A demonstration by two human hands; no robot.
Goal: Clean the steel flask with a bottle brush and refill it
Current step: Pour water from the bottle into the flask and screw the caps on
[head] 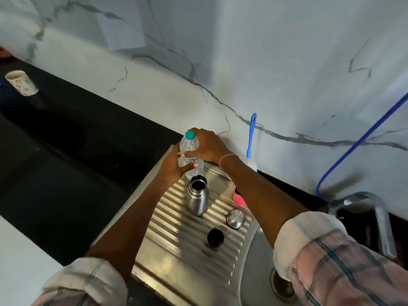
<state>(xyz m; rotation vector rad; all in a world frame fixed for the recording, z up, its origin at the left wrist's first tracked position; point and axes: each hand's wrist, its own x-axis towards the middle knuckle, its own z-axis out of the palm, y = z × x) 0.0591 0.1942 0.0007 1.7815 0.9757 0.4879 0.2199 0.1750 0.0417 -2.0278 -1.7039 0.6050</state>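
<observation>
The right hand (207, 146) curls around the shoulder of a clear plastic bottle (189, 144) just below its teal cap (189, 135), and the left hand (174, 166) grips the bottle's middle. Just in front of it the steel flask (197, 198) stands upright and uncapped on the ribbed drainboard (176, 239). Nearer lie a steel lid (235, 218) and a black stopper (215, 237). The blue bottle brush (251, 138) leans against the marble wall. A patterned cup (21, 82) stands far left on the black counter (66, 151).

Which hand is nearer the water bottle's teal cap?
Right. The right hand grips the bottle at its neck, just beside the teal cap; the left hand holds it lower down.
</observation>
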